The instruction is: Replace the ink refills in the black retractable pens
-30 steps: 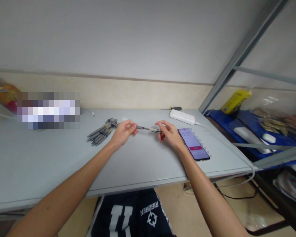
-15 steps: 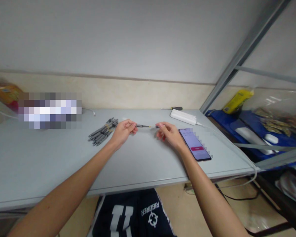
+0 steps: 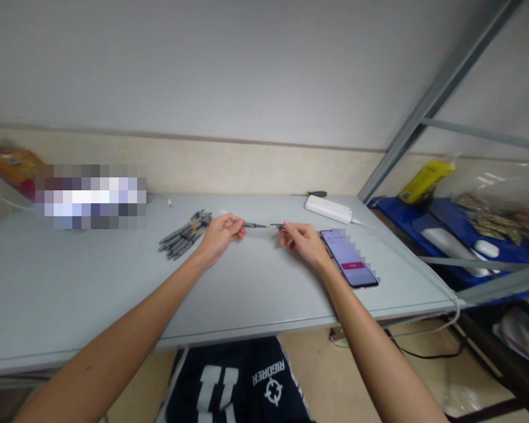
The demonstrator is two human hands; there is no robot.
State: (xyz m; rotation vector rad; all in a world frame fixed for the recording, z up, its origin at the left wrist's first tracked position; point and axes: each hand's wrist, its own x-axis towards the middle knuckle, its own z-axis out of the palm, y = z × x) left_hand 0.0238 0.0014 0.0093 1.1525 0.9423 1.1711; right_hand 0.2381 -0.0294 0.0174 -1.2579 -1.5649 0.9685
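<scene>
My left hand (image 3: pixel 224 232) is closed in a pinch on a slim grey pen (image 3: pixel 256 225), held level above the table. Its thin end points right, with a small yellowish part near the tip. Facing it, my right hand (image 3: pixel 303 238) pinches a small dark pen part (image 3: pixel 280 226) at that tip. Whether the two pieces are joined or only touching is too small to tell. Just left of my left hand lies a bundle of grey pens (image 3: pixel 186 234), with yellowish bits across their middles. A phone (image 3: pixel 352 261) with a lit screen lies beside my right wrist.
Behind the phone lie a white power strip (image 3: pixel 328 209) with a cable and a screwdriver (image 3: pixel 316 194). A blurred-out object (image 3: pixel 90 200) sits at the back left. A metal frame (image 3: pixel 436 94) borders the right side, with a yellow pack (image 3: pixel 427 182) beyond it.
My right hand has shifted very slightly right, and more of the dark part shows at its fingertips. My left hand and the pen stay nearly still.
</scene>
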